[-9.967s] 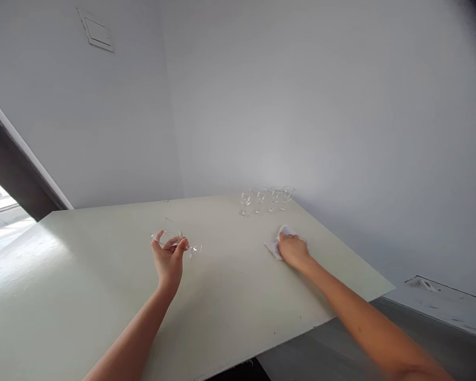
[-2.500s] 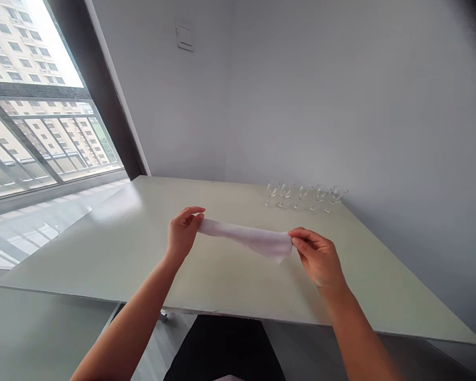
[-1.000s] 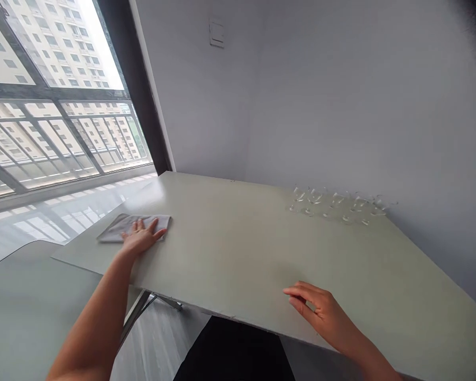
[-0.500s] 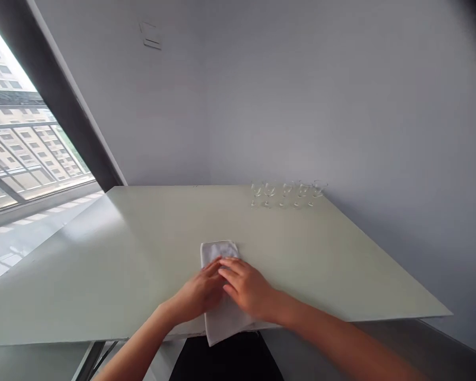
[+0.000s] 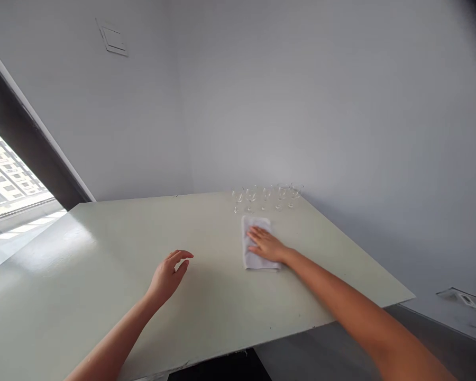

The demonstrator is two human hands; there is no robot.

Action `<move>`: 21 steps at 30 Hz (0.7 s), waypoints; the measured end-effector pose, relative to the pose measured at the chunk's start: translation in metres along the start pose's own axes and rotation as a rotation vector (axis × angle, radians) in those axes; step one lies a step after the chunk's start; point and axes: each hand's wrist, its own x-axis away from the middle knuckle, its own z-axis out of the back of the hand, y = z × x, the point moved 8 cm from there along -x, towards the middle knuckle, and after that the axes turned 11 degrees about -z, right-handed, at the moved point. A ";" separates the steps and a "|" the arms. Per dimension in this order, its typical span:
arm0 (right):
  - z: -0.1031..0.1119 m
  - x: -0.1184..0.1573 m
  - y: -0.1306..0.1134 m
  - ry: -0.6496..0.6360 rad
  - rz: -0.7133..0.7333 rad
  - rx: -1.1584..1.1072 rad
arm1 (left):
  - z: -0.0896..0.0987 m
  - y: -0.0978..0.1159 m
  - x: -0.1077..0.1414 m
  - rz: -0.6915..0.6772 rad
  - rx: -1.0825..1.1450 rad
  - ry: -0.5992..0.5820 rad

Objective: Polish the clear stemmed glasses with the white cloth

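A folded white cloth lies flat on the pale tabletop, right of the middle. My right hand rests palm down on it with fingers stretched out, pressing on the cloth without gripping it. My left hand hovers over or near the table further left, its fingers loosely curved and a gap between thumb and forefinger; nothing is in it. Beyond the cloth, several clear stemmed glasses stand upright in a row toward the back right of the table.
Grey walls meet in a corner behind the table. A switch plate is on the left wall. At far left is a window with a dark frame. The table's front edge runs close to me, and its right corner juts out.
My right hand has slid the cloth forward and right, from the table's front edge toward the glasses. My left hand has come off the cloth and moved left. The view has turned right.
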 end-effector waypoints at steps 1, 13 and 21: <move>0.004 0.006 0.035 0.028 -0.069 0.008 | -0.001 -0.005 0.000 0.019 0.018 -0.008; 0.045 0.108 0.217 0.251 -0.550 -0.153 | -0.037 -0.005 -0.064 0.114 0.253 -0.033; 0.075 0.022 0.125 0.609 -0.458 -0.697 | -0.109 0.021 -0.187 0.260 0.626 0.075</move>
